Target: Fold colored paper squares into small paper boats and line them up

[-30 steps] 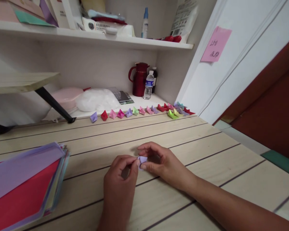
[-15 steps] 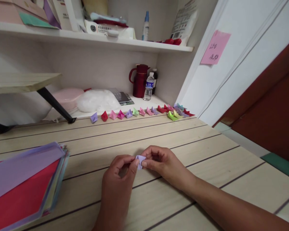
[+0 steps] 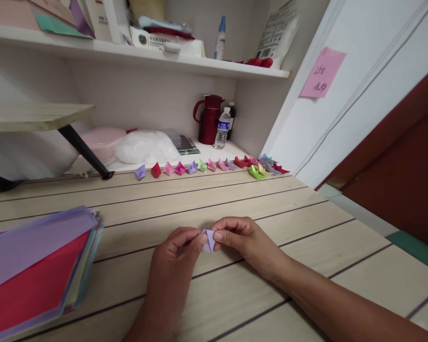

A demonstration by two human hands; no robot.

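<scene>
A small folded lilac paper piece is pinched between both my hands just above the wooden table. My left hand grips its left side with thumb and forefinger. My right hand grips its right side the same way. The paper shows a pointed, triangular fold. A row of several small folded paper boats in purple, red, pink, green and yellow lines the table's far edge. A stack of coloured paper sheets, lilac and red on top, lies at the left.
Behind the table a white shelf holds a dark red jug, a water bottle, a pink lidded box and a white plastic bag. A pink sticky note hangs on the white panel at right.
The lilac piece has been turned and pinched from both sides, its point now showing downward. Both hands stayed in about the same spot.
</scene>
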